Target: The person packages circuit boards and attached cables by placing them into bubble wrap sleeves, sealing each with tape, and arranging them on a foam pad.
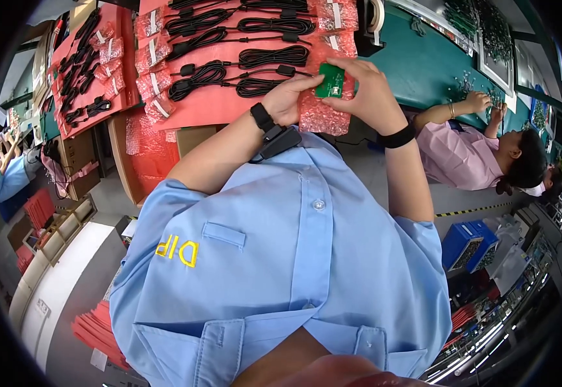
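A small green circuit board with a pale square part on it is held up in front of my chest. Thumb and index finger of my right hand pinch it along its right side. My left hand has its fingertips closed at the board's left edge; its lower fingers are partly hidden. Pink bubble wrap hangs just beneath the board. Beyond my hands, coiled black cables lie in rows, with bubble-wrapped ends on their left.
The cables rest on a pink-covered table. More cables lie on a second pink surface at left. A co-worker in pink works at a green bench on my right. Blue bins stand behind at right.
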Tool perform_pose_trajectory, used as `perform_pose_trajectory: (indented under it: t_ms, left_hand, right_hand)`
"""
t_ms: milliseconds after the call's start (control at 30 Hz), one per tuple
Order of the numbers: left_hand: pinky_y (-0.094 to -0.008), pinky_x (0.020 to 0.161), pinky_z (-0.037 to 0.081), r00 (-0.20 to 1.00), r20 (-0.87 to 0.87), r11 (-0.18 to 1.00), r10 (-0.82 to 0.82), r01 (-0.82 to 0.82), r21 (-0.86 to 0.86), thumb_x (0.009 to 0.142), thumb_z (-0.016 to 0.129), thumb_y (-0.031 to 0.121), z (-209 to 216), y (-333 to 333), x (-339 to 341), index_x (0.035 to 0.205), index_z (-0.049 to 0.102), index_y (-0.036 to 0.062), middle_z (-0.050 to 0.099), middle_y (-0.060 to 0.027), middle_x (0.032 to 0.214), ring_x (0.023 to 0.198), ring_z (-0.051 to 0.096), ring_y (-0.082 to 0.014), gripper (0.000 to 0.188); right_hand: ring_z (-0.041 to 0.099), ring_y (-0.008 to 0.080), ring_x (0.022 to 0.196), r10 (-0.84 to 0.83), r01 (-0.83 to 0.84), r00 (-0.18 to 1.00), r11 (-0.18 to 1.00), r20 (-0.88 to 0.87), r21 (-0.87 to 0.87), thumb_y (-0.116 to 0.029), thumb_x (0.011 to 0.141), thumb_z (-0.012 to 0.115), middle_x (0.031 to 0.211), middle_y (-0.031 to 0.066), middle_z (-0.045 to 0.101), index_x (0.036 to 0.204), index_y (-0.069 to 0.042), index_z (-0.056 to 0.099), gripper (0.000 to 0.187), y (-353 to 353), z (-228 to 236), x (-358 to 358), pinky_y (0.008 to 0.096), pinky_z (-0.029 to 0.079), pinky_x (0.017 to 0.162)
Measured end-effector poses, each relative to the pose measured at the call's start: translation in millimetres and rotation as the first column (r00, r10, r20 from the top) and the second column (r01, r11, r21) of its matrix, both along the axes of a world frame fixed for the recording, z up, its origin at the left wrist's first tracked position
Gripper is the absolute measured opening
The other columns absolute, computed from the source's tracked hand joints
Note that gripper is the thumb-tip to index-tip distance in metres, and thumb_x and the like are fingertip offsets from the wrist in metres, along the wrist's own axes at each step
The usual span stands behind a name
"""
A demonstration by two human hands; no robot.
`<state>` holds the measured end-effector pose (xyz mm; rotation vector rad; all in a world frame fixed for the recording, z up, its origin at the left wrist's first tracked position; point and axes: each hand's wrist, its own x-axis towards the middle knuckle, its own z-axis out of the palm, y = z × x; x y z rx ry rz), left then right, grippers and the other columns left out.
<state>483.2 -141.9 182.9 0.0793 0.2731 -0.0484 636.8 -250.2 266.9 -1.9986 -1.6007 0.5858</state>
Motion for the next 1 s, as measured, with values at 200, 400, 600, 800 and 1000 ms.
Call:
perform_pose_trajectory:
  t_ms: [200,400,600,800,1000]
  left_hand:
    - [-0.0442,0.093,0.048,0.992,-0.114,0.995,-0.062,0.053,-0.079,0.096,0.046,0.018,-1.0,4.2,10.0,0.121,0.048,-0.0014,0.059,-0.0158,0.115,0.103,0.06,-0.0272,0.032]
    - [-0.0438,0.096,0.046,0.99,-0.086,0.993,-0.115,0.112,-0.043,0.097,0.044,0.018,-23.8,3.6,10.3,0.126,0.044,-0.0019,0.055,-0.0157,0.122,0.11,0.057,-0.027,0.036]
    - [-0.0453,0.096,0.047,0.987,-0.126,0.977,0.099,-0.073,0.198,0.097,0.042,0.017,6.4,-11.9,5.3,0.129,0.042,0.0028,0.054,-0.0136,0.123,0.111,0.056,-0.0265,0.035]
    - [-0.0471,0.095,0.047,0.982,-0.045,0.983,0.186,-0.185,0.01,0.095,0.04,0.013,28.0,-8.1,2.9,0.127,0.044,0.0062,0.054,-0.0122,0.123,0.112,0.055,-0.0276,0.034]
    - [-0.0501,0.095,0.046,0.984,-0.124,0.922,0.125,-0.069,0.38,0.094,0.042,0.017,14.2,-10.4,3.2,0.125,0.044,0.0006,0.056,-0.0151,0.12,0.111,0.056,-0.0302,0.036]
  right_hand:
    - [0.053,0.0282,0.109,-0.047,0.014,0.987,0.979,0.154,0.205,-0.017,0.069,0.074,0.112,0.0086,0.061,0.118,-0.012,0.058,0.052,-21.2,8.0,12.1,0.039,0.038,0.097]
    - [0.057,0.023,0.102,0.263,-0.361,0.887,0.907,0.38,0.216,-0.008,0.074,0.072,0.107,0.0085,0.061,0.113,-0.01,0.06,0.041,-30.4,5.8,-2.9,0.0361,0.044,0.089]
    - [0.059,0.0158,0.089,-0.304,0.228,0.888,0.943,-0.346,-0.243,-0.014,0.07,0.077,0.102,0.0067,0.061,0.102,-0.006,0.064,0.035,-5.5,-32.6,0.7,0.0307,0.05,0.071]
    - [0.06,0.013,0.083,-0.482,0.487,0.789,0.869,-0.381,-0.09,-0.012,0.073,0.076,0.094,0.0077,0.063,0.107,0.0,0.058,0.04,4.3,-32.9,0.2,0.0266,0.05,0.07]
    - [0.06,0.0116,0.088,-0.295,0.376,0.356,0.914,-0.886,-0.153,-0.001,0.077,0.069,0.101,0.0077,0.063,0.117,0.002,0.054,0.043,8.4,-51.2,6.5,0.0255,0.05,0.077]
